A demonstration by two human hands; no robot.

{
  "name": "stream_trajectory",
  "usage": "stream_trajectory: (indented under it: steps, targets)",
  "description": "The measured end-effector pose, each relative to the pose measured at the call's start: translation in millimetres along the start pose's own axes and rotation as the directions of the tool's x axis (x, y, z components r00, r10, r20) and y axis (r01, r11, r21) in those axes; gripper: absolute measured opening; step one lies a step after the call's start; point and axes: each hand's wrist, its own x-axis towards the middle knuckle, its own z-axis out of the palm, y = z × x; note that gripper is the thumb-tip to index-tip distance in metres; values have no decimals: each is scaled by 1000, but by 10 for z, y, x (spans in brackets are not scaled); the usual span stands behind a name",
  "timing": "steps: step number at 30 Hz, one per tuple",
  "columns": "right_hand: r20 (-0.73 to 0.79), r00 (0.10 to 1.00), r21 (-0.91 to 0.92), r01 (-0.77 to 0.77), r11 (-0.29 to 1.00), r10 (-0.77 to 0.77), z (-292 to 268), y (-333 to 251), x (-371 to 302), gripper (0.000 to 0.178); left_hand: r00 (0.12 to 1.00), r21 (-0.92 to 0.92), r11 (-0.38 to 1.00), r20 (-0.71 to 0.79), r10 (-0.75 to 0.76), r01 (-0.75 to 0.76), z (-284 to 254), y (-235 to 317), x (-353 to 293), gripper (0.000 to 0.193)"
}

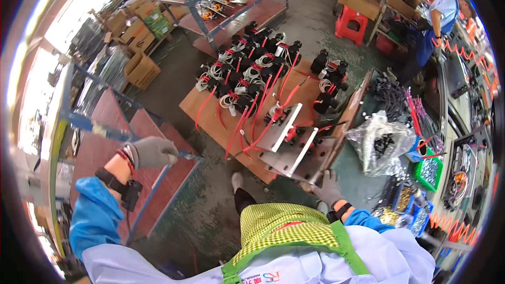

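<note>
My left hand, in a grey glove, is closed at a blue bar of a rack with reddish-brown shelves. The bar runs behind the fingers, which partly hide it. My right hand, also gloved in grey, has its fingers extended by the near corner of a metal plate with a white edge strip. Whether it touches the plate I cannot tell. A second such plate lies beyond it on a brown board. Many black parts with coiled pale cables and red tubes crowd that board.
To the right stands a green-topped bench with a clear plastic bag, a green bin of small hardware and blue bins. A co-worker and a red stool are farther back. Cardboard boxes stand at left.
</note>
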Motion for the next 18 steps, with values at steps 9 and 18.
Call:
stream_trajectory:
  steps: [9,18]
  targets:
    - [-218,879,-73,-449,891,425,534,-798,383,121,937,-579,806,-336,-94,-127,490,-2711,4044,27]
    - [-260,829,75,-494,866,495,774,-594,338,116,840,-910,414,-199,-505,33,1501,-2261,6289,60]
